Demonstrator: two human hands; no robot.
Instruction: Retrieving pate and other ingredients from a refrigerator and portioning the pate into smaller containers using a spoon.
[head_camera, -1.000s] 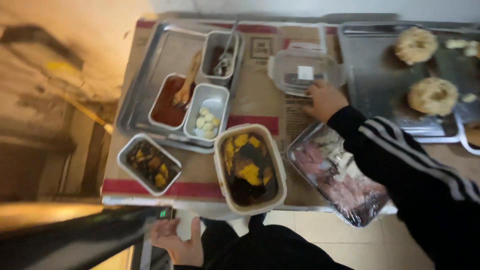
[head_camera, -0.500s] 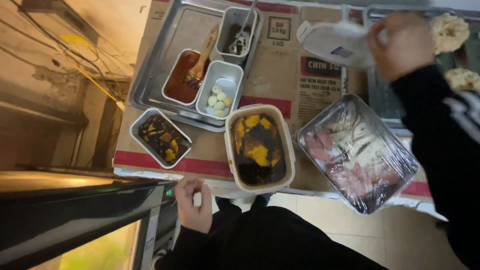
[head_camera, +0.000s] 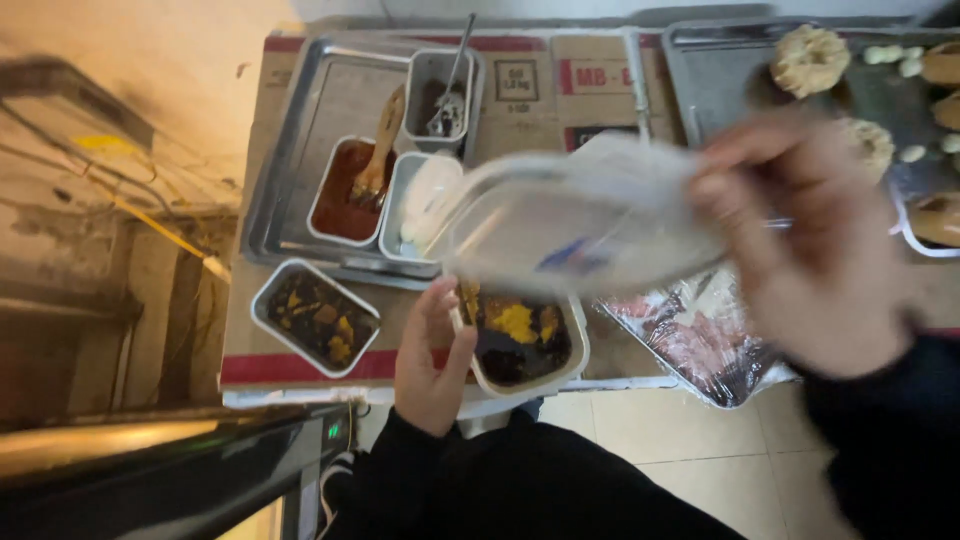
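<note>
- The right hand (head_camera: 800, 240) pinches the clear plastic lid (head_camera: 580, 215) by its right edge, holding it tilted in the air, blurred.
- The left hand (head_camera: 430, 355) clasps the near-left rim of the cream rectangular tub of dark and yellow food (head_camera: 520, 340).
- The lid hovers just above that tub, not seated; it looks like the covering step.
- Next calls for squaring the lid's corners over the rim, then pressing down.

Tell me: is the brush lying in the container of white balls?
No, the brush rests in the red sauce container, beside the white balls.
</note>
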